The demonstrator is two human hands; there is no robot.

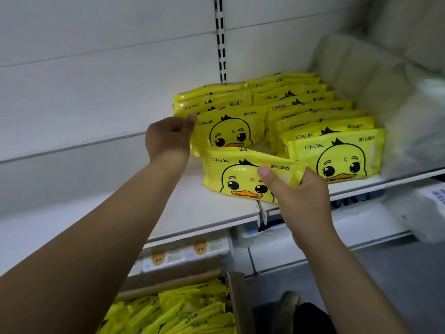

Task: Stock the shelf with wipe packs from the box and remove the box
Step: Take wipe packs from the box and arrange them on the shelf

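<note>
Holding wipe pack [240,174] at white shelf [207,210] front, right hand [301,198] grip curled; left hand [168,138] grip pinches standing pack [228,131].

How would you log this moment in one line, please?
left hand grips left-row front pack | right hand holds wipe pack at shelf front | box holds spare packs

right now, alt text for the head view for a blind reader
A right hand holds a yellow duck-print wipe pack at the front of a white shelf, while the left hand grips the standing pack behind it. A cardboard box below holds more packs.
</note>
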